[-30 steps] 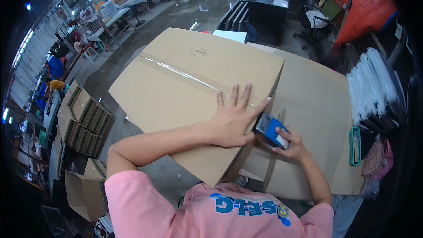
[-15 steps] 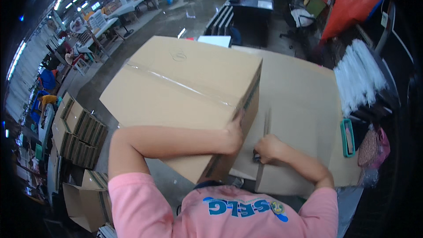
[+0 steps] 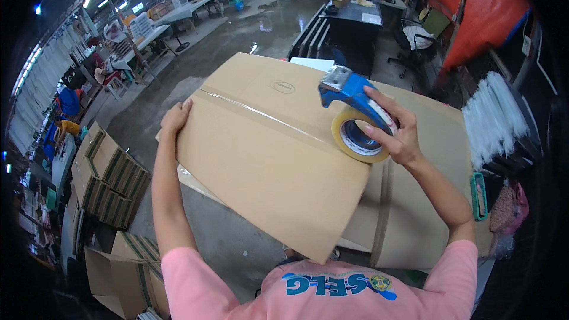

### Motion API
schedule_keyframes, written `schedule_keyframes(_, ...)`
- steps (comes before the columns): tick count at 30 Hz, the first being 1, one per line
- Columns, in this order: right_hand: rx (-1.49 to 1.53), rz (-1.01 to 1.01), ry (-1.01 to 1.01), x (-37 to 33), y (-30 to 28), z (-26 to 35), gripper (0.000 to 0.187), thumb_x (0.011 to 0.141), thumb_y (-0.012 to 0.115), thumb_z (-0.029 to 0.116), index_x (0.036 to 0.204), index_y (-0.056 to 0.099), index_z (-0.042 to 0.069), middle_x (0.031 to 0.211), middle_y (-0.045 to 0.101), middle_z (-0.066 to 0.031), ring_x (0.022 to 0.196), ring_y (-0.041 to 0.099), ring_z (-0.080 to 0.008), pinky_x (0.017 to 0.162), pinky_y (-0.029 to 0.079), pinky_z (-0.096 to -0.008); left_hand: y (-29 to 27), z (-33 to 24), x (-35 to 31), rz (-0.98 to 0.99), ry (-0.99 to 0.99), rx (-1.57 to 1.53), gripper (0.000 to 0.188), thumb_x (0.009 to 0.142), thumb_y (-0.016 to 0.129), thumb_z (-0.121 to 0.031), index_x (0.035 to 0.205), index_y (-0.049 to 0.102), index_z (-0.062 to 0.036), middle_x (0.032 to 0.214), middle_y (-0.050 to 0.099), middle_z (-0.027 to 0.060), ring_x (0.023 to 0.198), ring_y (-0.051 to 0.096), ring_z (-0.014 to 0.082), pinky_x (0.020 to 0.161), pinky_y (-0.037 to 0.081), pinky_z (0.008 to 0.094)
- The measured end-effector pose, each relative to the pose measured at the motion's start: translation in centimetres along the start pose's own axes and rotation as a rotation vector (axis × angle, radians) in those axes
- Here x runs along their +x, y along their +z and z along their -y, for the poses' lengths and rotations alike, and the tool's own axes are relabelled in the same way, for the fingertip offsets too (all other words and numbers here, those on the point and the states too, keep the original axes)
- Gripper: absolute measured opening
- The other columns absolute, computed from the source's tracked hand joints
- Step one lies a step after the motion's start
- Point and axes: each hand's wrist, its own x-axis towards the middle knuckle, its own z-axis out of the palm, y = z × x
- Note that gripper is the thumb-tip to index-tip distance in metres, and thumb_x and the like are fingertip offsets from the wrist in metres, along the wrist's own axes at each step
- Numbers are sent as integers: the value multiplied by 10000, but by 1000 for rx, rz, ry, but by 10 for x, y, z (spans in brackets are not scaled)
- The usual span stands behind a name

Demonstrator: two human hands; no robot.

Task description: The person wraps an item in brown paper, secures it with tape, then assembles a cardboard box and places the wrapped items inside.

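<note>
A large brown cardboard box (image 3: pixel 261 166) lies in front of me, with a strip of clear tape along the seam on its upper face. My left hand (image 3: pixel 176 117) grips the box's left edge, fingers on the top face. In my right hand (image 3: pixel 400 130) is a blue tape dispenser (image 3: pixel 355 92) with a metal head. A roll of yellowish clear tape (image 3: pixel 342 133) is mounted on it. The dispenser hangs over the right end of the box, close to the seam. Whether the tape touches the cardboard, I cannot tell.
Flat cardboard (image 3: pixel 427 201) lies under and right of the box. Stacked boxes (image 3: pixel 109 181) and an open box (image 3: pixel 121 272) stand at the left. White bundles (image 3: pixel 495 118), a green tray (image 3: pixel 479 195) and a pink bag (image 3: pixel 518 204) are at the right. A dark desk (image 3: pixel 355 21) stands beyond.
My left hand has gone from the box's right edge to its left edge. My right hand has risen from low beside the box to above its right end, bringing the tape dispenser into clear view.
</note>
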Motion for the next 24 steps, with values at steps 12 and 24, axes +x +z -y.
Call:
schedule_keyframes(12,-90,189,-61,128,207,-41,563,762,727,218,1298,568,146,1161,647,-128,971,625,-179,895,460,-295,-1,-10,-19,-48,60,-57,595,949,298,-527,1211,536,-49,1189,598,223,1136,551,385,956,420,484)
schedule_keyframes(24,-175,46,-152,227,356,-71,571,729,721,330,1273,581,229,985,668,-191,860,654,-316,791,511,-378,0,-20,-18,4,57,-42,590,948,286,-542,1243,512,-84,1216,587,208,1156,546,375,944,418,511)
